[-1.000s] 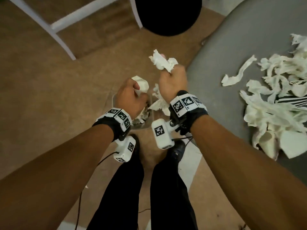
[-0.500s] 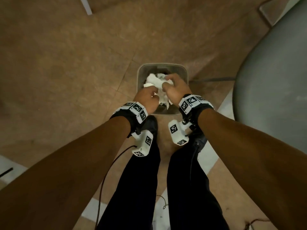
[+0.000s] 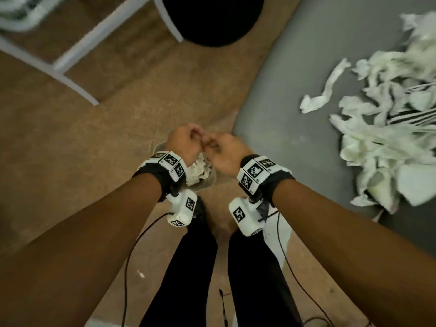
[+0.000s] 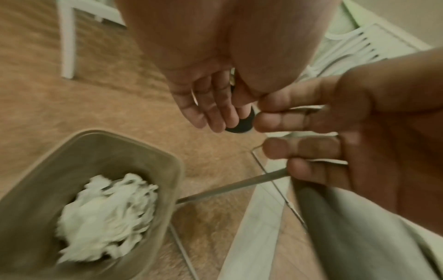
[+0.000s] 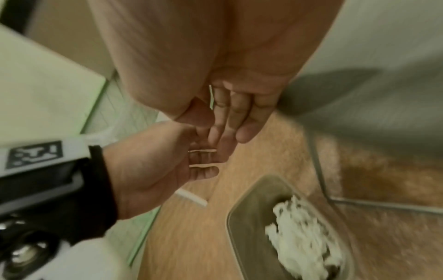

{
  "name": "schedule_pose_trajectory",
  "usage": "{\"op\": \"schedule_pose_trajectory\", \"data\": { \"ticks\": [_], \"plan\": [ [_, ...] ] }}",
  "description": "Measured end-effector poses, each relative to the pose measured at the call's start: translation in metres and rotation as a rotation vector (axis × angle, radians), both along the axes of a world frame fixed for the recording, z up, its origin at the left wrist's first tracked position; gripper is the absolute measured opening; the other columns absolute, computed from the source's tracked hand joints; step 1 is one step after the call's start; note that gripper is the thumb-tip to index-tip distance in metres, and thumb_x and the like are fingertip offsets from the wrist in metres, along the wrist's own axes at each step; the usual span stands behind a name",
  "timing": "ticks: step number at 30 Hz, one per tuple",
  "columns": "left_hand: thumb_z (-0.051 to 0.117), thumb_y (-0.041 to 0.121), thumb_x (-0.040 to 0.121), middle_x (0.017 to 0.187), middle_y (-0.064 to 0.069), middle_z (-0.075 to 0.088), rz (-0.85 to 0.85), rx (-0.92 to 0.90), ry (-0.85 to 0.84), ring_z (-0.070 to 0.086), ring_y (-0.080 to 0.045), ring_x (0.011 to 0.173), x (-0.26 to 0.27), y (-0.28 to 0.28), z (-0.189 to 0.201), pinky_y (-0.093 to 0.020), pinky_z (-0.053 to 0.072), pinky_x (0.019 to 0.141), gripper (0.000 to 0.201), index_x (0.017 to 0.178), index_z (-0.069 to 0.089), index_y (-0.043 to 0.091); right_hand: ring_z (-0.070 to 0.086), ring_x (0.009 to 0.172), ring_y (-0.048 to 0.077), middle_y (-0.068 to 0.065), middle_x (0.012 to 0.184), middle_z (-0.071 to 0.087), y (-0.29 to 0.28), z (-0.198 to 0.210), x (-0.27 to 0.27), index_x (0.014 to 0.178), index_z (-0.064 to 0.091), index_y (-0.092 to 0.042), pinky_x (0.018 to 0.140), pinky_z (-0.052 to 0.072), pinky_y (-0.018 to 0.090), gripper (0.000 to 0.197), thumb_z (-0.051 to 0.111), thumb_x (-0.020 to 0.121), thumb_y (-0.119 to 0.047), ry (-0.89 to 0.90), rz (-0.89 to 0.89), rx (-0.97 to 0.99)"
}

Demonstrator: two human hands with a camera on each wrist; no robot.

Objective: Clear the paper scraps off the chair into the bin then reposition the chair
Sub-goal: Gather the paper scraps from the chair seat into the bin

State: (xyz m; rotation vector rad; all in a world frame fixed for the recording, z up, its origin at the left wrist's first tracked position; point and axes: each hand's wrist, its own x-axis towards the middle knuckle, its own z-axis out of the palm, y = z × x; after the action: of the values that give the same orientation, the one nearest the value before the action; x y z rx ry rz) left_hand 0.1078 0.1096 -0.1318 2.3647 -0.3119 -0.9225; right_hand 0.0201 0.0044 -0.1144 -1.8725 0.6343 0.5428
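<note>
Both my hands hover close together just above the small grey bin on the floor between my feet and the chair. My left hand and right hand hold nothing. In the left wrist view the left fingers hang relaxed, and in the right wrist view so do the right fingers. Crumpled white paper lies inside the bin. On the grey chair seat to my right sits a large pile of torn paper scraps, with one loose strip at its near side.
White furniture legs and a round black object stand on the brown floor ahead. A tiny scrap lies on the floor by my left leg. Sensor cables hang from both wrists.
A second ago each hand gripped a wad of paper; both then pushed it into the bin. Now the hands have lifted out empty, and my head has turned back towards the chair.
</note>
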Motion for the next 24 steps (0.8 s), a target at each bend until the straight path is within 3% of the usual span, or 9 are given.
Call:
{"op": "schedule_pose_trajectory", "data": {
  "ticks": [4, 6, 8, 10, 13, 17, 20, 22, 24],
  "plan": [
    [0.055, 0.012, 0.087, 0.082, 0.001, 0.071, -0.143, -0.074, -0.066, 0.067, -0.021, 0.078, -0.019, -0.093, 0.028, -0.033, 0.055, 0.074, 0.019, 0.090, 0.069, 0.023, 0.071, 0.086, 0.022, 0.002, 0.096, 0.074, -0.090, 0.042, -0.045, 0.088, 0.063, -0.034, 0.088, 0.057, 0.041, 0.022, 0.051, 0.089, -0.016, -0.073, -0.257, -0.013],
    [0.054, 0.017, 0.084, 0.083, 0.000, 0.072, -0.244, -0.143, -0.045, 0.070, -0.022, 0.078, -0.040, -0.142, 0.035, -0.040, 0.057, 0.075, 0.016, 0.087, 0.066, 0.026, 0.071, 0.085, 0.022, 0.001, 0.094, 0.074, -0.139, 0.054, -0.075, 0.088, 0.063, -0.033, 0.087, 0.057, 0.043, 0.023, 0.049, 0.089, -0.014, -0.091, -0.371, -0.078],
    [0.052, 0.022, 0.080, 0.088, 0.001, 0.072, -0.365, -0.210, -0.033, 0.071, -0.019, 0.080, -0.070, -0.186, 0.037, -0.039, 0.058, 0.077, 0.019, 0.091, 0.066, 0.026, 0.070, 0.087, 0.021, 0.001, 0.094, 0.073, -0.183, 0.064, -0.107, 0.091, 0.064, -0.029, 0.087, 0.057, 0.043, 0.024, 0.047, 0.087, -0.014, -0.098, -0.462, -0.146],
    [0.056, 0.021, 0.078, 0.100, 0.002, 0.067, -0.534, -0.239, -0.090, 0.067, -0.018, 0.089, -0.104, -0.220, 0.039, -0.036, 0.055, 0.086, 0.026, 0.101, 0.067, 0.027, 0.070, 0.086, 0.021, 0.000, 0.093, 0.072, -0.219, 0.070, -0.137, 0.092, 0.065, -0.026, 0.087, 0.057, 0.043, 0.024, 0.045, 0.083, -0.017, -0.115, -0.563, -0.197],
    [0.065, 0.028, 0.080, 0.127, -0.001, 0.053, -0.793, -0.245, -0.130, 0.050, -0.022, 0.119, -0.155, -0.253, 0.040, -0.036, 0.045, 0.102, 0.046, 0.125, 0.059, 0.025, 0.069, 0.088, 0.018, -0.002, 0.094, 0.072, -0.261, 0.072, -0.175, 0.093, 0.065, -0.026, 0.088, 0.056, 0.039, 0.021, 0.047, 0.083, -0.021, -0.091, -0.689, -0.280],
    [0.067, 0.043, 0.081, 0.155, 0.002, 0.032, -1.076, -0.142, -0.219, 0.032, -0.028, 0.135, -0.194, -0.279, 0.029, -0.046, 0.035, 0.105, 0.074, 0.147, 0.034, 0.040, 0.066, 0.084, 0.015, -0.010, 0.094, 0.068, -0.300, 0.063, -0.206, 0.098, 0.068, -0.024, 0.085, 0.056, 0.033, 0.022, 0.050, 0.090, -0.015, -0.071, -0.864, -0.409],
    [0.066, 0.038, 0.086, 0.143, 0.004, 0.047, -1.095, -0.080, -0.245, 0.038, -0.026, 0.127, -0.196, -0.288, 0.017, -0.047, 0.039, 0.100, 0.056, 0.140, 0.048, 0.037, 0.066, 0.091, 0.020, 0.001, 0.112, 0.067, -0.317, 0.052, -0.215, 0.101, 0.067, -0.023, 0.089, 0.056, 0.036, 0.025, 0.048, 0.087, -0.014, -0.032, -0.968, -0.454],
    [0.062, 0.027, 0.092, 0.122, -0.002, 0.059, -0.972, -0.216, -0.208, 0.046, -0.026, 0.114, -0.191, -0.288, 0.013, -0.043, 0.041, 0.095, 0.033, 0.124, 0.064, 0.024, 0.065, 0.100, 0.022, 0.005, 0.125, 0.060, -0.323, 0.047, -0.215, 0.109, 0.065, -0.023, 0.095, 0.053, 0.037, 0.028, 0.051, 0.087, -0.015, 0.023, -0.962, -0.477],
    [0.057, 0.017, 0.095, 0.111, -0.006, 0.060, -0.820, -0.301, -0.183, 0.053, -0.026, 0.104, -0.181, -0.284, 0.013, -0.033, 0.042, 0.091, 0.023, 0.116, 0.065, 0.016, 0.058, 0.116, 0.025, 0.006, 0.136, 0.051, -0.327, 0.041, -0.212, 0.122, 0.060, -0.020, 0.103, 0.047, 0.037, 0.035, 0.055, 0.088, -0.014, 0.090, -0.897, -0.524]
  ]
}}
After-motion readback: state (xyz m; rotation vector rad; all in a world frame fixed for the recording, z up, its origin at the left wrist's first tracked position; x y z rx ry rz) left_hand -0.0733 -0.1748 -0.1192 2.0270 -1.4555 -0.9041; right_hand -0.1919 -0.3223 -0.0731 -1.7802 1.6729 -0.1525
